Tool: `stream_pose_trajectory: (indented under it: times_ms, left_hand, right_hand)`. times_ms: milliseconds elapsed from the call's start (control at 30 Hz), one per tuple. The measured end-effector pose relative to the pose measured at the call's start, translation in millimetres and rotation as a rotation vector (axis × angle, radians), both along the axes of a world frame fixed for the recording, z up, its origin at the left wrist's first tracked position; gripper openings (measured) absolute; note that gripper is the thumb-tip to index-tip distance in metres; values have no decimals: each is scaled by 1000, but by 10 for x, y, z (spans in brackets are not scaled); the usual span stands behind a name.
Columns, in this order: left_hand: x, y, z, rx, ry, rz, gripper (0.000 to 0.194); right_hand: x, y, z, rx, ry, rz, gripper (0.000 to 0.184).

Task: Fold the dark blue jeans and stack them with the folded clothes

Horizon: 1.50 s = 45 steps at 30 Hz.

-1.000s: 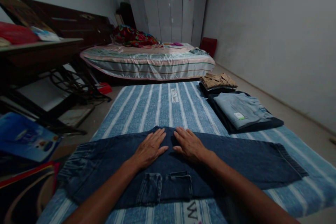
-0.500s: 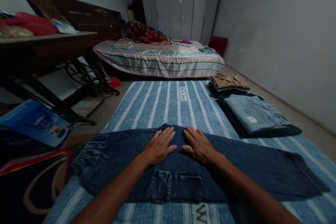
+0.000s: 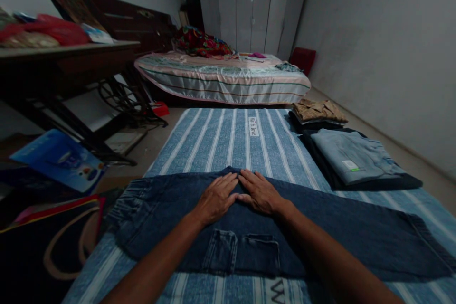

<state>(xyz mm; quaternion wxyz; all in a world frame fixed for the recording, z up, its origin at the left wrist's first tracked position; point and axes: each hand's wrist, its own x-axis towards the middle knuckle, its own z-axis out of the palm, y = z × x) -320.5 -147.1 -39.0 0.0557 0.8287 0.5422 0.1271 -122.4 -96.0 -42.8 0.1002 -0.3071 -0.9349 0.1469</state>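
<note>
Dark blue jeans (image 3: 335,225), folded lengthwise, stretch from left to right across a blue and white striped bedspread (image 3: 213,140). Their gathered waist end lies at the left, the cuff at the right, and a patch pocket (image 3: 258,254) shows near the close edge. My left hand (image 3: 217,197) rests palm down on the middle of the jeans, fingers stretched out. Beside it my right hand (image 3: 260,192) lies flat on the same cloth, fingers extended. The two thumbs meet at their tips. Neither hand grips anything.
Folded light grey-blue jeans (image 3: 352,154) lie on dark clothes at the right edge, with a folded tan patterned garment (image 3: 318,110) behind. A treadle table (image 3: 71,52) and a blue box (image 3: 67,161) stand left. Another bed (image 3: 221,80) is beyond.
My right hand has slid left over the jeans until its thumb meets my left thumb. My left hand stays at about the same spot on the cloth. The view has shifted slightly.
</note>
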Motion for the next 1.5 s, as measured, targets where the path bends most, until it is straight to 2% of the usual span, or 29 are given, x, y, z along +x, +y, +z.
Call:
stream_pose_trajectory:
  times_ms: [200, 333, 533, 700, 833, 1067, 1500]
  left_hand:
    - [-75, -59, -14, -26, 71, 49, 49]
    - [-85, -75, -19, -48, 50, 64, 47]
    - [-67, -125, 13, 39, 57, 76, 42]
    - [-41, -178, 57, 143, 113, 203, 41]
    - [-34, -176, 49, 100, 119, 272, 43]
    - [-57, -179, 10, 30, 118, 267, 45]
    - [-104, -185, -54, 17, 113, 266, 45]
  right_hand:
    - [-13, -12, 11, 15, -2, 8, 73]
    - [-20, -25, 20, 9, -5, -2, 73]
    - [-12, -34, 34, 3, -4, -12, 70]
    - [-77, -12, 83, 38, 20, -6, 65]
    - [-232, 6, 102, 66, 39, 88, 62]
    - [-332, 15, 28, 13, -6, 105, 68]
    - [-320, 13, 37, -14, -11, 89, 71]
